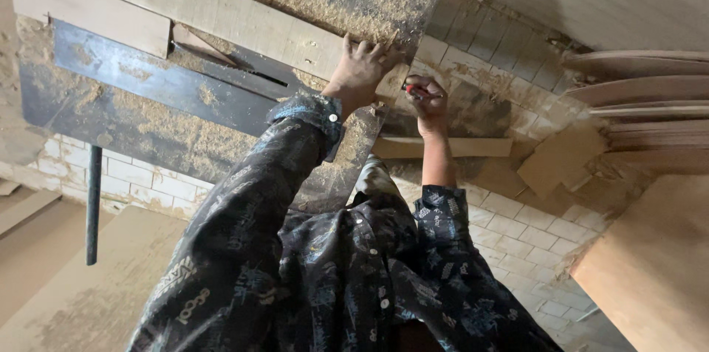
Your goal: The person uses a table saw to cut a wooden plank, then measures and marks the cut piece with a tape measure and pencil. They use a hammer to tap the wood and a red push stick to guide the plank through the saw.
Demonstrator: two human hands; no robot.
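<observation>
Board (221, 8) lies long and pale across the dusty saw table (148, 93), running from the upper left toward the table's right corner, sawdust heaped just above it. Left of everything, a dark metal leg (93, 204) drops from the table to the floor, white tiled wall behind it. A thin dark blade slot (258, 75) shows just below the board, mid-table. Your left hand (362, 64) sits at the board's right end, fingers spread and pressed flat on the wood at the table's corner, not wrapped around anything; patterned dark sleeve (244, 212) runs up to it. Just right of that, your right hand (428, 97) is clenched around a small red-tipped thing, likely a pencil (415, 90), held close to the board end and almost touching the left hand. Can't tell if the tip meets the wood. Below the right wrist a short wood strip (450, 147) lies on the tiled floor. Further right, scrap pieces (561, 160) lie on the tiles, and stacked flat panels (642, 90) sit at the far right edge, with a big tan sheet (657, 263) below them.
</observation>
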